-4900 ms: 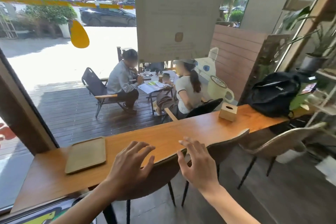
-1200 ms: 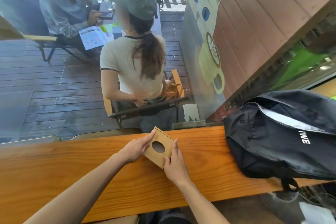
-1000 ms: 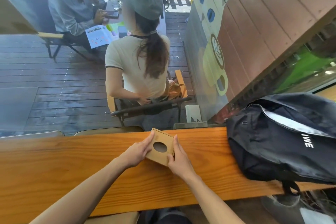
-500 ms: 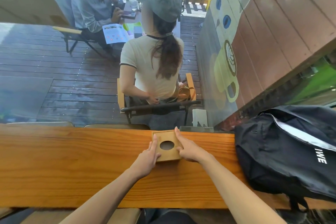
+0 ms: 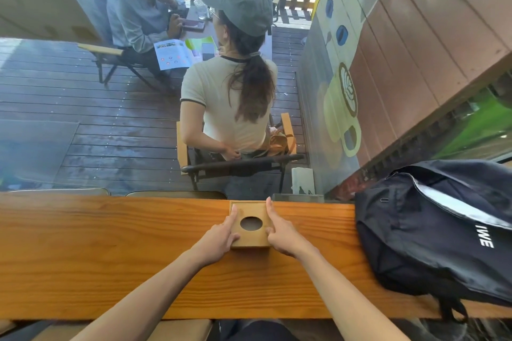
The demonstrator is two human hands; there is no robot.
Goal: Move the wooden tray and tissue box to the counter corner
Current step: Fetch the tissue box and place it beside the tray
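A square wooden tissue box (image 5: 250, 225) with an oval hole in its top stands on the wooden counter (image 5: 110, 252), its far side against the window edge. My left hand (image 5: 219, 238) presses its left side and my right hand (image 5: 279, 232) presses its right side, so both hands grip the box between them. The box sits square to the counter's edge. The wooden tray is out of view.
A black backpack (image 5: 437, 227) lies on the counter to the right of the box. Behind the glass, two people sit at an outdoor table on a dark deck. Chair backs (image 5: 177, 194) show beyond the counter's far edge.
The box went from turned at an angle near the counter's middle to square against the window edge. Both hands stayed on its sides.
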